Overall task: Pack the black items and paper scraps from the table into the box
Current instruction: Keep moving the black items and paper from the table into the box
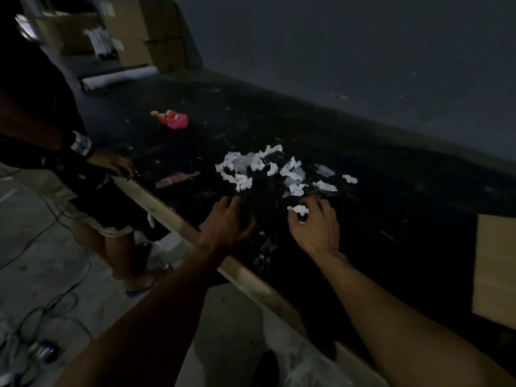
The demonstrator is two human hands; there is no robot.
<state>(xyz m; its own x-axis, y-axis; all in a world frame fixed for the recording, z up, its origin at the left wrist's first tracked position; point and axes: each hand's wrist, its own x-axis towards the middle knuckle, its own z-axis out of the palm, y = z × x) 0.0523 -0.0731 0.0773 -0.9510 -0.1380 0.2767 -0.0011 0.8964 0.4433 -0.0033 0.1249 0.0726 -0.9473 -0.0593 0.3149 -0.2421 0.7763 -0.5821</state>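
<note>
Your right hand point(312, 227) is hovering low over the desk point(391, 177) with its fingers curled, and it is pinching one crumpled white paper scrap point(300, 210) at the fingertips. Your left hand point(226, 222) is reaching in beside it, nearer the desk's front edge, with its fingers bent down toward the dark surface. Whether it is gripping anything there is impossible to tell, since the black items are blending into the black top. The main scatter of paper scraps point(259, 166) is lying just beyond both hands, away from you. It is spreading in a loose band from left to right, so its right end is sitting closest to your right hand. The box point(494, 269) is showing only as a cardboard panel at the right edge of the view, well apart from the scraps. Your right hand is the nearer one to it, so carrying this scrap over will likely mean a sweep to your right. Farther along the desk a pink toy point(174, 120) is lying alone, and another person's hand point(117, 163) is resting on the desk's left edge.
</note>
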